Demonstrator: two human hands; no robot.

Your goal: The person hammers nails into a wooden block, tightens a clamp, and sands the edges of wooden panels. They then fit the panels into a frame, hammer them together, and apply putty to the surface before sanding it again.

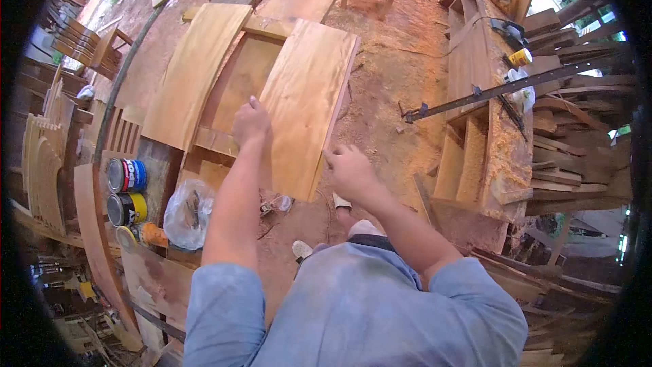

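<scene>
A wide light-brown wooden board (pixel 309 95) lies tilted in front of me. My left hand (pixel 251 122) is closed at its left edge, thumb pointing up. At the board's lower right edge, my right hand (pixel 348 168) has its fingers curled against the side. A second wide board (pixel 197 75) lies to the left. Between the two boards shows a wooden frame with a recessed panel (pixel 244 78).
Cans (pixel 127 175) and a clear plastic bag (pixel 189 214) sit at the left. On the right stands a long wooden cabinet (pixel 468 95) covered in shavings, with a metal bar clamp (pixel 499 90) across it. Stacked timber (pixel 567 122) lies beyond.
</scene>
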